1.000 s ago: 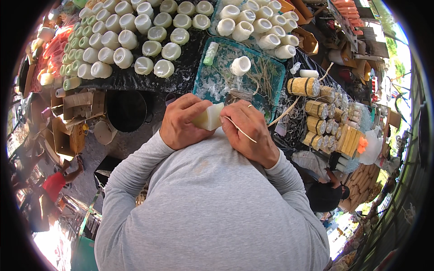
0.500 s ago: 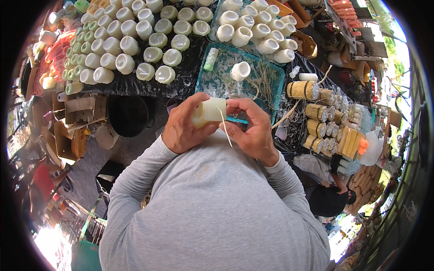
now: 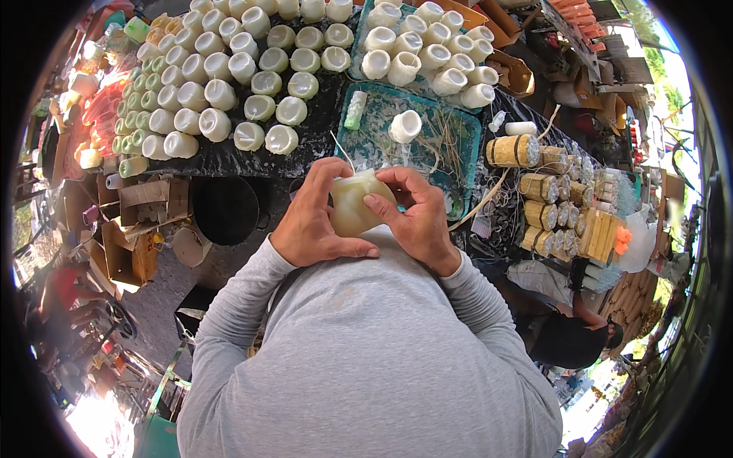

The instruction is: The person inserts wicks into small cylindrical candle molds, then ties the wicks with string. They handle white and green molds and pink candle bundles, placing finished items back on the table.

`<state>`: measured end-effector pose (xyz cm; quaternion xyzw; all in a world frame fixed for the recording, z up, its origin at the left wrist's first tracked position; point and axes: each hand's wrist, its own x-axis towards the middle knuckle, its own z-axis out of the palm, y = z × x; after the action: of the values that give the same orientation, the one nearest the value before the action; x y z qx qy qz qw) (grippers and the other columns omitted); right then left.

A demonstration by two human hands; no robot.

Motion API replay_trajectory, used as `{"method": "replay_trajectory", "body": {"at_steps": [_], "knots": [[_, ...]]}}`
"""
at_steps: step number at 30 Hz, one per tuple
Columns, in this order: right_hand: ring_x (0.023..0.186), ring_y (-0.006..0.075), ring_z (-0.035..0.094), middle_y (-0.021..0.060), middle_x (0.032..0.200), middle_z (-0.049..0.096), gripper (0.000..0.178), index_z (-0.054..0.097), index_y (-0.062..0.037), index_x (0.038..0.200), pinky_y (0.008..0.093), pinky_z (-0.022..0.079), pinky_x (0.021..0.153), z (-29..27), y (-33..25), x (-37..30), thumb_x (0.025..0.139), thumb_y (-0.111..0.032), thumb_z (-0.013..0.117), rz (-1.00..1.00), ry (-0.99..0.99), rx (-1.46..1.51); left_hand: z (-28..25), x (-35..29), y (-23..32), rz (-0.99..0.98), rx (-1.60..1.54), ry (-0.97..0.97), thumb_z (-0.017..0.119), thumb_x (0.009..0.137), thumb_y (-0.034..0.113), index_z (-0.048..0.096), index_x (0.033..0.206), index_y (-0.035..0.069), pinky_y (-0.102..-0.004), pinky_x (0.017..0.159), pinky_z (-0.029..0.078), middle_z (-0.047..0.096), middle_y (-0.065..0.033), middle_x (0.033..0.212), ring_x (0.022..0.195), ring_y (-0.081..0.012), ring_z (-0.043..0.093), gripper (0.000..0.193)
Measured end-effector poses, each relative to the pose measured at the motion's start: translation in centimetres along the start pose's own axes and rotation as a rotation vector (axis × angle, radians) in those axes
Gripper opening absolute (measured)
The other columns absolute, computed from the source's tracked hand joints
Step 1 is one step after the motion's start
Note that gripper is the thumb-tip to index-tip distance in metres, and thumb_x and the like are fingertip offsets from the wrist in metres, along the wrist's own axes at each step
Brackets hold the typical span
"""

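Close in front of my chest, both hands hold a pale yellow-white wax candle. My left hand wraps its left side, with the thumb reaching underneath. The fingers of my right hand grip the upper right edge, and the thumb presses on the candle's side. A thin white wick sticks up from the far end. Just beyond my hands lies a teal tray, which holds a single white candle, a pale green stick-like piece and loose wick strands.
Rows of white candles cover the black-sheeted table at the left. More candles crowd a second tray at the back. Bundled yellow cylinders stand at the right. A black bucket sits below the table edge; another person bends at lower right.
The candle has turned in my hands: its wick hung down toward me before and now points away at the far end. My right thumb has shifted onto its side.
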<state>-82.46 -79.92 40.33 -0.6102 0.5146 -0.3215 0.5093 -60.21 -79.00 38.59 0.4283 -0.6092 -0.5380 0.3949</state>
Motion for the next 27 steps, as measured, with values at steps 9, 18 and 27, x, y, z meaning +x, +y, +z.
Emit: {"method": "replay_trajectory", "body": {"at_steps": [9, 18, 27], "knots": [[0.087, 0.0173, 0.073, 0.0133, 0.102, 0.074, 0.047, 0.065, 0.0044, 0.125, 0.0310, 0.061, 0.074, -0.2, -1.9, 1.4, 0.092, -0.022, 0.087, 0.154, -0.087, 0.117, -0.4, 0.2, -3.2, -0.178, -0.227, 0.115, 0.076, 0.086, 0.015, 0.068, 0.113, -0.001, -0.0315, 0.079, 0.055, 0.069, -0.0086, 0.102, 0.089, -0.0171, 0.067, 0.032], [0.111, 0.0376, 0.069, 0.0243, 0.131, 0.063, 0.026, 0.074, 0.0019, 0.109, 0.0415, 0.061, 0.088, 1.6, -3.1, 1.3, 0.086, -0.007, 0.081, -0.626, 0.125, -0.547, 1.6, -0.1, -4.5, -0.275, -0.492, 0.276, 0.066, 0.100, 0.016, 0.070, 0.114, -0.001, -0.0293, 0.079, 0.056, 0.074, -0.0068, 0.101, 0.089, -0.0105, 0.067, 0.023], [0.095, 0.0327, 0.073, 0.0161, 0.120, 0.070, 0.026, 0.077, 0.0043, 0.108, 0.0387, 0.059, 0.083, 1.6, -3.0, 1.9, 0.083, -0.002, 0.082, -0.310, 0.045, -0.410, 1.5, 0.4, -4.1, -0.360, -0.663, 0.233, 0.059, 0.106, 0.022, 0.071, 0.118, 0.000, -0.0290, 0.082, 0.053, 0.074, -0.0045, 0.102, 0.092, -0.0121, 0.067, 0.028]]}}
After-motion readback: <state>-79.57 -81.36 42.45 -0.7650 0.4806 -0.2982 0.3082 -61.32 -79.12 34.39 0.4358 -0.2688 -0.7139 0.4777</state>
